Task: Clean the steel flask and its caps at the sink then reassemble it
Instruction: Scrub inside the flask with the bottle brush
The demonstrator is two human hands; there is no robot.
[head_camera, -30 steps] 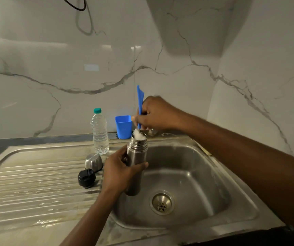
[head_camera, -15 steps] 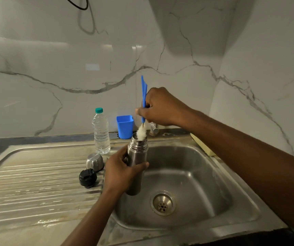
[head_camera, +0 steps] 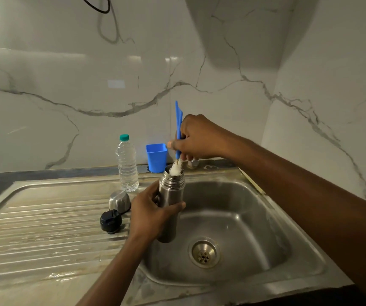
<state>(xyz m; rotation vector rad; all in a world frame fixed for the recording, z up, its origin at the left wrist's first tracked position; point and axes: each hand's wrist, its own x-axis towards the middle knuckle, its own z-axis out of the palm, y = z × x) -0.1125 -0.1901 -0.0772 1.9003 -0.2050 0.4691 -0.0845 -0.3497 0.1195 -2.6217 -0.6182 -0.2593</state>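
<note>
My left hand (head_camera: 150, 214) grips the steel flask (head_camera: 171, 191) upright over the left side of the sink basin (head_camera: 232, 219), its mouth uncapped. My right hand (head_camera: 196, 138) holds the blue handle of a bottle brush (head_camera: 179, 129) above the flask. The white bristles (head_camera: 176, 168) stick partly out of the mouth. On the draining board (head_camera: 45, 235) to the left lie the steel cup cap (head_camera: 119, 200) and, in front of it, the black inner stopper (head_camera: 110, 221).
A clear water bottle with a green cap (head_camera: 127, 164) and a blue plastic cup (head_camera: 156, 157) stand at the back edge against the marble wall. The drain (head_camera: 203, 253) sits in the basin floor. A wall closes the right side.
My right hand pulled the brush up out of the flask half a second ago and has now pushed it back down, so fewer bristles show. My left hand and flask stayed put.
</note>
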